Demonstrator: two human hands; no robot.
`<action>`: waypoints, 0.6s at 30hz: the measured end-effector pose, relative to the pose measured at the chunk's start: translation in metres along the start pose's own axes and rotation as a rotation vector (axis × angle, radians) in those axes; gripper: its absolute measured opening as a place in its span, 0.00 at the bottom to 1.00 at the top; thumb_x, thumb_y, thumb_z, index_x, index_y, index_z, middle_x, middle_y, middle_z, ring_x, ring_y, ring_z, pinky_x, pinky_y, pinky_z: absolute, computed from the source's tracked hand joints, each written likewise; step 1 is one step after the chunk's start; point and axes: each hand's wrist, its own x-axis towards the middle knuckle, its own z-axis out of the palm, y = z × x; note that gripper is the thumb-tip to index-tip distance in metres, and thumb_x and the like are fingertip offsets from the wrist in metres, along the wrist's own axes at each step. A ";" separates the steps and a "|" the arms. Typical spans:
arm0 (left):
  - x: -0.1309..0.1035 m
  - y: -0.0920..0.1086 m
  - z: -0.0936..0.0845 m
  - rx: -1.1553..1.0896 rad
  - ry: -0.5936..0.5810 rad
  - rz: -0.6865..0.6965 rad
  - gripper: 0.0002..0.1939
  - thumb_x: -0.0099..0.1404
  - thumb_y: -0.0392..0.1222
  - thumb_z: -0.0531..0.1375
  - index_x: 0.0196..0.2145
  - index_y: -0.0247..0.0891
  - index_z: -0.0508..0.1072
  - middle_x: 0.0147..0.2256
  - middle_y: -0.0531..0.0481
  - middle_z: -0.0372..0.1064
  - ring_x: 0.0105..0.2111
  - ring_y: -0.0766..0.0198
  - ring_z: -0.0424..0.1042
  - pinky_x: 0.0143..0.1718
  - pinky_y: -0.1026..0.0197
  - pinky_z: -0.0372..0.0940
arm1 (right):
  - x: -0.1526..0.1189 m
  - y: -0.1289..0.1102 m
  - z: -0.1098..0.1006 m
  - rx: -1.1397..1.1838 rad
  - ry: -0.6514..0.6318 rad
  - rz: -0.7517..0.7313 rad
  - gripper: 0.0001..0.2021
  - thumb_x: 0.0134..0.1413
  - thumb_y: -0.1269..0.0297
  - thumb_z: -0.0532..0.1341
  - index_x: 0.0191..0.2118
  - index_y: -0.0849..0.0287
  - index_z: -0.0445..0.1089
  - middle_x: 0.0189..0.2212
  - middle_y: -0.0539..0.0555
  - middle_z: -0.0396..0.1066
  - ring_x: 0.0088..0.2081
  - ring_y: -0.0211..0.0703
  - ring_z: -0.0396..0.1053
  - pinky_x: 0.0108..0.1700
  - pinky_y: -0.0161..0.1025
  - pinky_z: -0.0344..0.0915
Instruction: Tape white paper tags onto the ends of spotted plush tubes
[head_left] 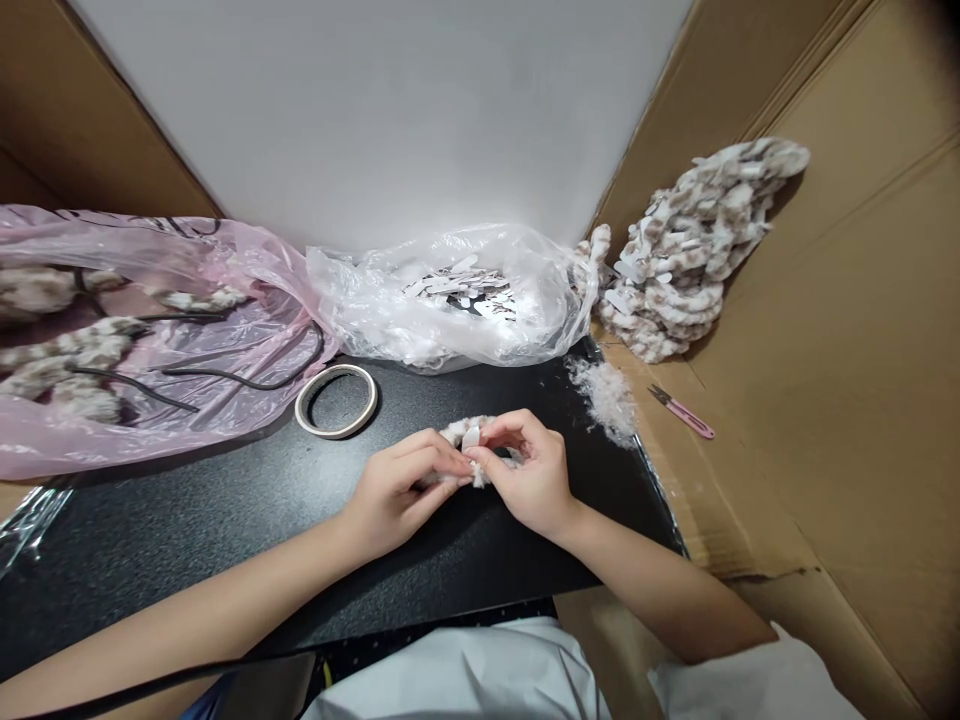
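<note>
Forearms slanting inward, the left hand [409,485] and right hand [534,470] both pinch one fluffy loop [454,431] near one white tag [471,437], right of one tape roll [330,434]. Behind the roll sits one clear bag [551,325]; left, one pink bag [217,405]; far right, one pink cutter [684,413].

A pale grey-white top [465,675] creases in soft folds across the front; its loose, plain right sleeve [750,685] stops above the bare forearm [660,585]. The left hand [401,490] and right hand [534,475] are bare.
</note>
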 end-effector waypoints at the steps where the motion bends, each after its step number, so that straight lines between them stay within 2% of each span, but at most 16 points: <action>1: 0.000 0.000 0.000 0.015 0.026 0.003 0.06 0.64 0.29 0.59 0.36 0.36 0.75 0.33 0.47 0.71 0.33 0.67 0.73 0.31 0.68 0.68 | 0.000 0.000 0.000 -0.017 0.009 -0.015 0.08 0.49 0.69 0.67 0.33 0.55 0.67 0.28 0.49 0.73 0.30 0.39 0.74 0.37 0.36 0.73; 4: -0.001 -0.002 0.001 0.041 0.053 -0.006 0.05 0.65 0.31 0.59 0.35 0.37 0.76 0.33 0.48 0.69 0.31 0.68 0.71 0.29 0.69 0.67 | 0.001 -0.001 -0.001 -0.019 0.004 0.005 0.08 0.48 0.67 0.67 0.33 0.55 0.66 0.28 0.49 0.74 0.30 0.40 0.74 0.37 0.37 0.74; 11: 0.001 -0.003 0.000 -0.012 -0.071 -0.137 0.03 0.65 0.34 0.59 0.33 0.36 0.73 0.28 0.51 0.68 0.25 0.71 0.67 0.25 0.70 0.61 | 0.005 -0.007 -0.004 0.189 -0.053 0.262 0.15 0.40 0.68 0.69 0.32 0.55 0.62 0.26 0.47 0.73 0.30 0.40 0.75 0.37 0.38 0.73; 15: 0.002 0.000 0.001 0.013 -0.091 -0.304 0.07 0.65 0.39 0.60 0.30 0.36 0.68 0.25 0.55 0.64 0.21 0.73 0.62 0.22 0.71 0.57 | 0.005 -0.006 -0.006 0.188 -0.143 0.260 0.17 0.40 0.67 0.70 0.35 0.55 0.62 0.25 0.46 0.74 0.30 0.40 0.75 0.38 0.38 0.72; 18: 0.003 0.001 0.001 0.037 -0.086 -0.365 0.06 0.65 0.41 0.60 0.34 0.36 0.68 0.27 0.54 0.65 0.23 0.71 0.63 0.23 0.70 0.58 | 0.004 -0.004 -0.007 0.120 -0.161 0.206 0.16 0.42 0.68 0.70 0.35 0.55 0.63 0.26 0.47 0.74 0.31 0.41 0.76 0.38 0.38 0.71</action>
